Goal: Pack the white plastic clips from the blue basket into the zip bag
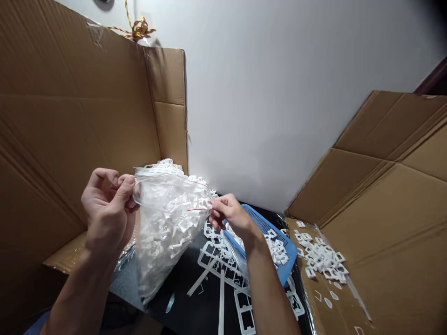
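Note:
A clear zip bag (164, 232) with a red line along its mouth hangs between my hands, holding many small white plastic parts. My left hand (113, 200) pinches the bag's upper left corner between thumb and fingers. At the opposite upper corner, my right hand (228, 211) grips the bag's edge near the red line. Behind the bag rises a heap of white plastic pieces (167, 165). Under my right forearm sits a blue basket (288, 246) with more white parts in it, partly hidden by the arm.
White plastic frames (244, 311) and thin strips lie on the black table (185, 284). To the right, loose white parts (324, 260) are spread on cardboard. Cardboard walls (87, 116) stand left and right, with a white wall (265, 102) behind. Twisted wires (139, 29) hang at upper left.

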The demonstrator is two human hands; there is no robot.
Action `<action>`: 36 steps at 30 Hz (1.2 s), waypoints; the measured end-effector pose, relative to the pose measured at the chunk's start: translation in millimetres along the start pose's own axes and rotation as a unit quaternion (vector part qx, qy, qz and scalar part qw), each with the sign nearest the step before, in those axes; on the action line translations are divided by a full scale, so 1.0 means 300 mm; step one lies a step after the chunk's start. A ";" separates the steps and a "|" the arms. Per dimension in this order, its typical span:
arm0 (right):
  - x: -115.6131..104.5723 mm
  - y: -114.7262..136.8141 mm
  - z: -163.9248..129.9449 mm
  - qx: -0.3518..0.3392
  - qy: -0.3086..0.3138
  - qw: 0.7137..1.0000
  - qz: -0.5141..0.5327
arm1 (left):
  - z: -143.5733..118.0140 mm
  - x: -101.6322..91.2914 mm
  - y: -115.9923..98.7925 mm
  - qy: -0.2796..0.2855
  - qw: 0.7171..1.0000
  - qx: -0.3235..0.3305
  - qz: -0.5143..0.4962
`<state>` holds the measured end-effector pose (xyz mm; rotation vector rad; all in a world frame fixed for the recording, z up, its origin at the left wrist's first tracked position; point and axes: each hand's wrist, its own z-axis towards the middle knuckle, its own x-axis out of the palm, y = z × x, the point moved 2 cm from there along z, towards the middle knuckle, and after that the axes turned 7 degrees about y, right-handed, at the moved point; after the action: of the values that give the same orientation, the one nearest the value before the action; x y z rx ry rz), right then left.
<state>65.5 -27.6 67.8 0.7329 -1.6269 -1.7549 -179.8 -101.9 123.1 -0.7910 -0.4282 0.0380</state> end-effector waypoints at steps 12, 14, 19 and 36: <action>0.028 0.217 0.216 0.000 -0.034 0.994 -0.108 | -0.012 -0.134 0.032 -0.022 0.994 -0.051 0.099; -0.003 0.203 0.213 0.002 -0.055 0.991 -0.119 | -0.020 -0.135 0.038 -0.023 0.993 -0.051 0.100; -0.064 0.184 0.156 -0.004 -0.100 0.984 -0.145 | -0.011 -0.121 0.053 0.012 0.992 -0.062 0.112; -0.069 0.195 0.076 -0.071 -0.092 0.987 -0.109 | -0.072 0.051 0.047 0.244 0.777 0.231 0.533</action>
<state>66.1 0.5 127.6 0.7215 -1.5677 -2.1266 -155.7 -103.6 105.3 -0.4321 0.5658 0.9520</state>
